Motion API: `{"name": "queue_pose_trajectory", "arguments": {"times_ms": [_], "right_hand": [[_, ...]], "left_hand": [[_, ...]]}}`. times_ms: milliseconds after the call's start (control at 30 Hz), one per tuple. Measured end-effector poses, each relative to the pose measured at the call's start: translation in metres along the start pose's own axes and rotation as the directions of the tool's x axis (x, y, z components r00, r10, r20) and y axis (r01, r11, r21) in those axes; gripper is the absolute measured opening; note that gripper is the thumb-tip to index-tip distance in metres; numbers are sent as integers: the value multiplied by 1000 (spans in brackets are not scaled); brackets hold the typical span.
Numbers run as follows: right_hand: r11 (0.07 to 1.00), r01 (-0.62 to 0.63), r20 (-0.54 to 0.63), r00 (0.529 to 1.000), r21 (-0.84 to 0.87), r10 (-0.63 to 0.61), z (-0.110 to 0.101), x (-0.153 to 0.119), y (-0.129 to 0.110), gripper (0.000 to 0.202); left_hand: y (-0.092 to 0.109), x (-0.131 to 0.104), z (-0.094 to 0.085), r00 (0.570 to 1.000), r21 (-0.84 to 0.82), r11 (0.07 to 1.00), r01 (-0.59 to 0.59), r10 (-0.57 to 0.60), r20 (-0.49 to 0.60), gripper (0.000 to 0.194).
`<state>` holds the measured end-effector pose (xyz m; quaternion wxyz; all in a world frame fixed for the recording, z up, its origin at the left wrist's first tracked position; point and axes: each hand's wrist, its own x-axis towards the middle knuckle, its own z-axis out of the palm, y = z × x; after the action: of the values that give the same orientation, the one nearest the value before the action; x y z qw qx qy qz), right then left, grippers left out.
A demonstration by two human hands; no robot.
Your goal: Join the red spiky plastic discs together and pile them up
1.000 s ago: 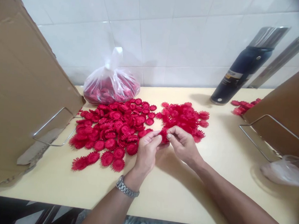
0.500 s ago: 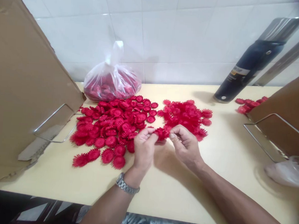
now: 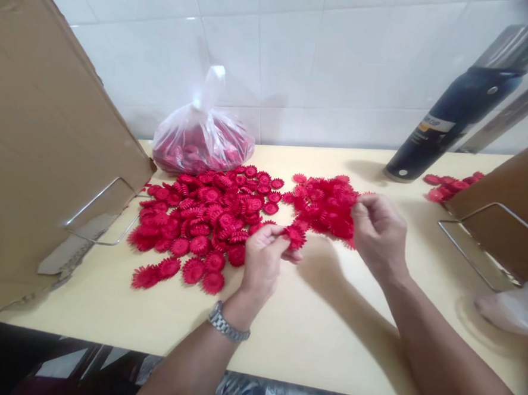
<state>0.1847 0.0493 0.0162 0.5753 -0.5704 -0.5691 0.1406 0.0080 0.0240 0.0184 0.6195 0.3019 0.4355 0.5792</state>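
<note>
My left hand (image 3: 264, 257), with a metal watch (image 3: 228, 323) on its wrist, pinches a red toothed disc (image 3: 295, 236) between thumb and fingers. To its left spreads a large pile of similar red discs (image 3: 209, 209). My right hand (image 3: 380, 231) is at the right edge of a second, brighter red pile (image 3: 324, 204). Its thumb and fingertips are pressed together; whatever lies between them is too small or blurred to make out.
A knotted clear bag of red pieces (image 3: 204, 137) stands behind the left pile. A dark bottle (image 3: 452, 113) is at the back right. Cardboard (image 3: 56, 149) flanks the left, another piece (image 3: 509, 206) the right, both with wire handles. More red discs (image 3: 452, 185) lie by the right cardboard.
My right hand has left the disc at my left hand and moved right and up to the brighter pile. My left hand still holds its disc. The view has shifted slightly.
</note>
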Motion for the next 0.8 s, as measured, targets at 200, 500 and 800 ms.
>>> {"name": "queue_pose_trajectory", "arguments": {"times_ms": [200, 500, 800], "right_hand": [[781, 421, 193, 907, -462, -375, -9, 4, 5, 16], [926, 369, 451, 815, 79, -364, 20, -29, -24, 16], [984, -129, 76, 990, 119, 120, 9, -13, -5, 20]], "left_hand": [[-4, -3, 5, 999, 71, 997, 42, -41, -16, 20], [-10, -8, 4, 998, 70, 997, 16, -20, 64, 14], [1, -6, 0, 999, 16, 1000, 8, -7, -33, 20]]}}
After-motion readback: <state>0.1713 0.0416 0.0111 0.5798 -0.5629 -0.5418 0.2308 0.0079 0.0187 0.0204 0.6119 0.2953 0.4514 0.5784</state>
